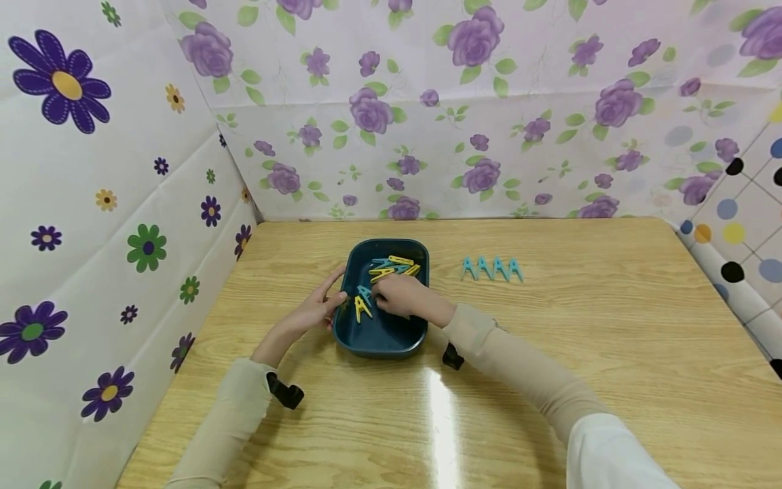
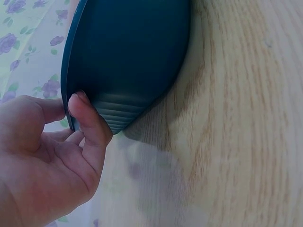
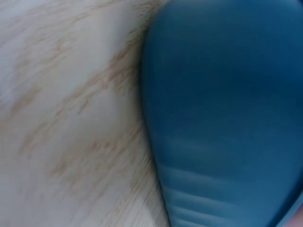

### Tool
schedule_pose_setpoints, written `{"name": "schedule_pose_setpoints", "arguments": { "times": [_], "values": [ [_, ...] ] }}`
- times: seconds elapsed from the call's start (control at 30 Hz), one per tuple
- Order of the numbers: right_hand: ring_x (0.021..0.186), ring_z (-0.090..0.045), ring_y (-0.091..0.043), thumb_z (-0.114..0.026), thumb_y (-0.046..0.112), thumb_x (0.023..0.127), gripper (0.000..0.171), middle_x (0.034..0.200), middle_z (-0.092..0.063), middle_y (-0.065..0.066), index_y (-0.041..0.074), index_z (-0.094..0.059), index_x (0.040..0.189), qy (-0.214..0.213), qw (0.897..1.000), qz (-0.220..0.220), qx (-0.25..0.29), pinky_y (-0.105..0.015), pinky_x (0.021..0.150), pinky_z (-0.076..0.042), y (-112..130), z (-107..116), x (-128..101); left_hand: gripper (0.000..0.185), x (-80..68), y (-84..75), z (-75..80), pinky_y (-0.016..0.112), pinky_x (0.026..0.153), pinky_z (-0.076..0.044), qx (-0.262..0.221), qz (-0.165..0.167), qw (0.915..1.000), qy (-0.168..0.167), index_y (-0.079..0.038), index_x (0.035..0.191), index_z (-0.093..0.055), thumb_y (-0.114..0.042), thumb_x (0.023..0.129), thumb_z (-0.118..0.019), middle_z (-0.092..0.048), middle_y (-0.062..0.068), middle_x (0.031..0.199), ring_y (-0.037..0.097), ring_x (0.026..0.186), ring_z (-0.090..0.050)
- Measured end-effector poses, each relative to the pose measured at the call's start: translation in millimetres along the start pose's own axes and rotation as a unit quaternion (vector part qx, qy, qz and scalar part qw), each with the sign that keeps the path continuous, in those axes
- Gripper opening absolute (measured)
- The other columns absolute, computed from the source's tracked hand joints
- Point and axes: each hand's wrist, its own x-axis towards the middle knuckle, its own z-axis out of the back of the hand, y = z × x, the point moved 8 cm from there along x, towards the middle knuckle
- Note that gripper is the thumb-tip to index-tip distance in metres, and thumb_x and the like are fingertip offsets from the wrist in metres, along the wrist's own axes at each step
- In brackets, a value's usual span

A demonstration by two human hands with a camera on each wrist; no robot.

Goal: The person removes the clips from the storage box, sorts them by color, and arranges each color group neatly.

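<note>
A dark blue-green plastic basin point(image 1: 381, 339) rests on the table. My left hand point(image 1: 314, 312) grips its left rim; in the left wrist view, thumb and fingers of that hand point(image 2: 61, 156) pinch the basin's edge point(image 2: 128, 56). My right hand point(image 1: 403, 295) reaches down inside the basin, its fingers bent among yellow and blue clothespins. A blue clothespin point(image 1: 364, 293) lies by its fingertips, beside a yellow clothespin point(image 1: 361, 309). Whether the right fingers hold one is hidden. Only the basin's outer wall point(image 3: 222, 109) and a sliver of skin show in the right wrist view.
Several light blue clothespins point(image 1: 491, 268) stand in a row on the wooden table point(image 1: 580, 305), right of the basin. Flowered sheeting point(image 1: 427, 136) hangs behind the table's back edge, and more point(image 1: 146, 204) runs along the left side.
</note>
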Motion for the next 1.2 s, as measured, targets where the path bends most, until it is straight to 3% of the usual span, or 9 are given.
{"name": "schedule_pose_setpoints", "arguments": {
  "times": [0.1, 0.17, 0.27, 0.37, 0.47, 0.63, 0.83, 1.0, 1.2],
  "values": [
    [0.064, -0.053, -0.012, -0.055, 0.022, 0.098, 0.022, 0.072, -0.058, 0.001, 0.017, -0.065, 0.08, -0.01, 1.0, -0.008, -0.005, -0.025, 0.058, -0.04, -2, 2, -1, 0.061, -0.6, -0.8, -0.3, 0.034, 0.05, -0.046, -0.001, -0.001, 1.0, 0.001, -0.029, 0.157, -0.005, -0.021, 0.106, -0.038, -0.039, 0.002, 0.055, 0.017, 0.049, -0.046],
    [0.062, -0.05, -0.012, -0.057, 0.024, 0.097, 0.02, 0.07, -0.054, 0.002, 0.017, -0.062, 0.08, -0.017, 1.0, -0.018, -0.004, -0.025, 0.055, -0.037, -4, 2, -1, 0.061, -0.8, -1.0, -0.7, 0.034, 0.05, -0.046, -0.002, -0.002, 1.0, 0.002, -0.029, 0.157, -0.005, -0.021, 0.106, -0.038, -0.039, 0.002, 0.056, 0.016, 0.049, -0.046],
    [0.066, -0.054, -0.012, -0.06, 0.03, 0.096, 0.015, 0.078, -0.059, 0.001, 0.015, -0.062, 0.098, -0.012, 0.999, -0.031, -0.011, -0.026, 0.056, -0.041, -5, 0, 0, 0.061, -1.5, -0.5, -1.0, 0.033, 0.051, -0.046, -0.002, -0.001, 1.0, 0.005, -0.03, 0.157, -0.005, -0.023, 0.106, -0.039, -0.04, 0.001, 0.056, 0.016, 0.049, -0.047],
    [0.081, -0.063, -0.015, -0.06, 0.036, 0.095, 0.037, 0.099, -0.067, -0.003, 0.014, -0.056, 0.125, 0.001, 0.999, -0.036, -0.027, -0.03, 0.065, -0.051, -4, -4, 2, 0.061, -2.1, 0.0, -1.3, 0.032, 0.051, -0.046, -0.004, 0.0, 1.0, 0.009, -0.031, 0.157, -0.005, -0.024, 0.106, -0.039, -0.041, 0.001, 0.057, 0.015, 0.049, -0.047],
    [0.099, -0.065, -0.019, -0.058, 0.038, 0.096, 0.046, 0.121, -0.064, -0.005, 0.015, -0.053, 0.136, 0.008, 0.998, -0.029, -0.052, -0.036, 0.079, -0.055, -1, -7, 3, 0.061, -2.3, 0.0, -1.3, 0.032, 0.051, -0.045, -0.009, 0.001, 0.9999, 0.01, -0.032, 0.157, -0.004, -0.024, 0.106, -0.038, -0.042, 0.0, 0.057, 0.015, 0.05, -0.047],
    [0.113, -0.06, -0.024, -0.055, 0.039, 0.098, 0.039, 0.126, -0.061, -0.007, 0.014, -0.062, 0.126, 0.004, 0.997, -0.025, -0.071, -0.045, 0.093, -0.051, 4, -9, 5, 0.061, -2.3, -1.2, -1.3, 0.032, 0.05, -0.045, -0.007, -0.002, 0.9999, 0.008, -0.032, 0.157, -0.005, -0.023, 0.106, -0.038, -0.039, 0.0, 0.056, 0.015, 0.049, -0.045],
    [0.121, -0.055, -0.026, -0.057, 0.036, 0.097, 0.039, 0.13, -0.059, -0.007, 0.013, -0.061, 0.128, 0.006, 0.997, -0.048, -0.065, -0.048, 0.101, -0.045, 4, -11, 5, 0.061, -1.8, -0.5, -1.5, 0.033, 0.051, -0.046, -0.003, 0.0, 1.0, 0.007, -0.034, 0.156, -0.005, -0.025, 0.106, -0.039, -0.038, 0.0, 0.057, 0.016, 0.05, -0.046],
    [0.119, -0.056, -0.025, -0.062, 0.033, 0.094, 0.036, 0.128, -0.06, -0.007, 0.012, -0.063, 0.123, 0.007, 0.996, -0.056, -0.068, -0.047, 0.101, -0.043, 4, -10, 4, 0.061, -1.2, 0.8, -1.2, 0.033, 0.051, -0.045, -0.001, 0.004, 1.0, 0.003, -0.034, 0.156, -0.006, -0.026, 0.106, -0.039, -0.038, 0.0, 0.056, 0.016, 0.051, -0.046],
    [0.107, -0.06, -0.023, -0.064, 0.032, 0.093, 0.028, 0.113, -0.064, -0.006, 0.012, -0.066, 0.112, 0.002, 0.996, -0.065, -0.068, -0.047, 0.099, -0.045, 3, -6, 3, 0.061, -1.1, -1.0, -1.0, 0.033, 0.052, -0.045, 0.005, 0.012, 0.9999, -0.002, -0.034, 0.156, -0.006, -0.024, 0.106, -0.039, -0.039, -0.001, 0.056, 0.016, 0.05, -0.046]
  ]
}}
